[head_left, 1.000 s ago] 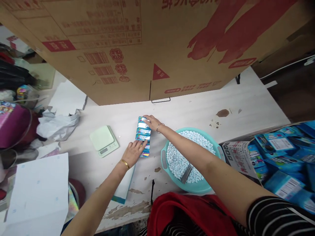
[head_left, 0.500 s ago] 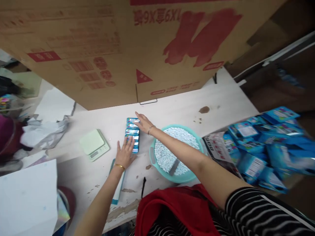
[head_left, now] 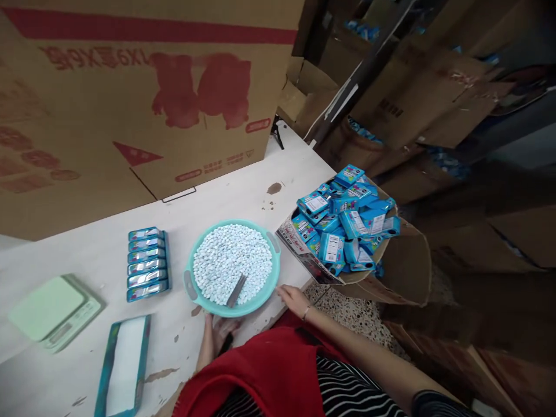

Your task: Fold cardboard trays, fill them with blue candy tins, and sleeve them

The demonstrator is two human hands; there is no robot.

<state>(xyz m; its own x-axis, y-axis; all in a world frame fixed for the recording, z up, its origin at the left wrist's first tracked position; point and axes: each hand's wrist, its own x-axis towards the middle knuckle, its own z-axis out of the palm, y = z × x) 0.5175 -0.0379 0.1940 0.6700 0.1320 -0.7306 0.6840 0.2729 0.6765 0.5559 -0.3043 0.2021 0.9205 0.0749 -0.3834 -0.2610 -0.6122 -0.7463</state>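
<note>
Right hand (head_left: 295,301) beside basin (head_left: 275,278), carton lettering (head_left: 95,58) inverted

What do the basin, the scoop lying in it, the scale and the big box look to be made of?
Basin: plastic, smooth, even turquoise.
Scoop: dull grey; could be metal or plastic, can't tell.
Scale: probably a plastic shell, matte pale green with soft edges.
Big box: cardboard, matte brown, red print directly on it.

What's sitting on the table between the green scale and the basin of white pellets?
A row of shiny blue packs lies between the scale and the basin, in the head view.
</note>
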